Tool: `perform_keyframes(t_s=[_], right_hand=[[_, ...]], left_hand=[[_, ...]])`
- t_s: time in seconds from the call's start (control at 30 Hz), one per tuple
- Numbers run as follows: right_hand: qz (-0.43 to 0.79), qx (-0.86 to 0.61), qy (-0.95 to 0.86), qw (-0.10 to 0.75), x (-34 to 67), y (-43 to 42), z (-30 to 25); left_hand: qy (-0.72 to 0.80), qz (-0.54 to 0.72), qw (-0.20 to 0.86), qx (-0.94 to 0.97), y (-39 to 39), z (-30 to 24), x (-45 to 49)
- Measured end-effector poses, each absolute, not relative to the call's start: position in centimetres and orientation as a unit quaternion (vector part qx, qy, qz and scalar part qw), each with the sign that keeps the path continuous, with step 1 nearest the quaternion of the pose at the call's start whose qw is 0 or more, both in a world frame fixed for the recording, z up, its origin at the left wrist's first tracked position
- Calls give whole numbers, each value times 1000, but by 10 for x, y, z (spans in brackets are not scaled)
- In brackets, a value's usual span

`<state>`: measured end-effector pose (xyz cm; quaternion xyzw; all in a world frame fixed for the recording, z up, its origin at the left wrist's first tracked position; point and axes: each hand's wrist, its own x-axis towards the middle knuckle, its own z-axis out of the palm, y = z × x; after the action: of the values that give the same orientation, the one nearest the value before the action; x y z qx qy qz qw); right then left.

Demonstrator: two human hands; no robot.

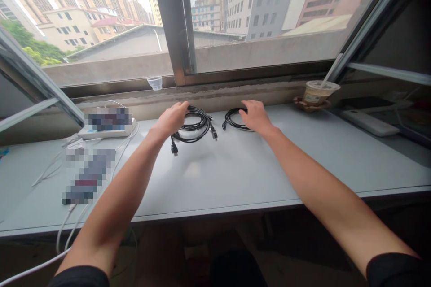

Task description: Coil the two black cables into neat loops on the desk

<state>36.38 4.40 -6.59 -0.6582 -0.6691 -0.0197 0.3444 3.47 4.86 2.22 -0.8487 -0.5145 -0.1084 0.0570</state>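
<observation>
Beneath the window frame (173, 22), on the tabletop (215, 179), the left hand (171, 119) curves over one coiled black cable (198, 128) and the right hand (257, 116) over a second cable (234, 119), though whether either grips cannot be told.

Blurring hides the power strip (107, 125) and nearby object (88, 177); left hand (171, 120) and right hand (257, 117) partly cover 2 black cable coils (197, 126).

On the desk (235, 175), the left cable coil (195, 126) and the right cable coil (235, 120) are lying side by side in the upper middle of the frame, with a power strip (106, 128) to their left, a plastic cup (316, 93) to their right, and a window (256, 18) behind them
</observation>
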Motion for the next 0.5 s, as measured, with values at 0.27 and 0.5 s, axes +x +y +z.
perform_keyframes(t_s=[0.27, 0.5], right_hand=[[40, -727, -629, 271, 392, 49, -81], [127, -597, -675, 414, 387, 51, -75]], left_hand=[[-603, 32, 44, -796, 120, 26, 56], [-593, 60, 17, -803, 130, -2, 62]])
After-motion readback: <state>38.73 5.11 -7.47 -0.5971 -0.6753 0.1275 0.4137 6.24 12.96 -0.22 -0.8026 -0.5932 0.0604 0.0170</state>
